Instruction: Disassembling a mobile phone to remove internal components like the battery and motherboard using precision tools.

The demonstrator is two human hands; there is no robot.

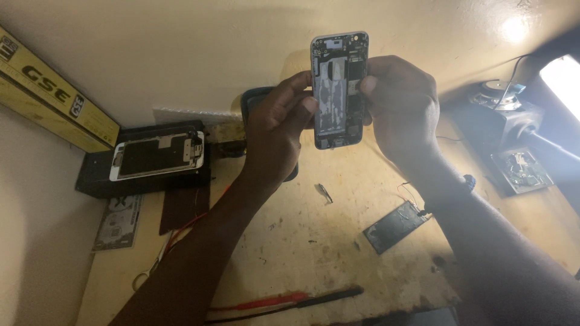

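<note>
I hold an opened phone body [339,90] upright above the workbench, its inner side with circuit parts and a scraped battery bay facing me. My left hand [278,130] grips its left edge, thumb across the lower middle. Gripping the upper right edge with its fingertips is my right hand [402,108]. A detached phone screen [158,156] lies face down on a black box [142,172] at the left.
A flat dark battery [396,226] with thin wires lies on the stained bench at the right. Small tweezers [324,193] lie in the middle. A red and a black probe [290,300] lie near the front edge. A lamp base [513,130] stands at the far right.
</note>
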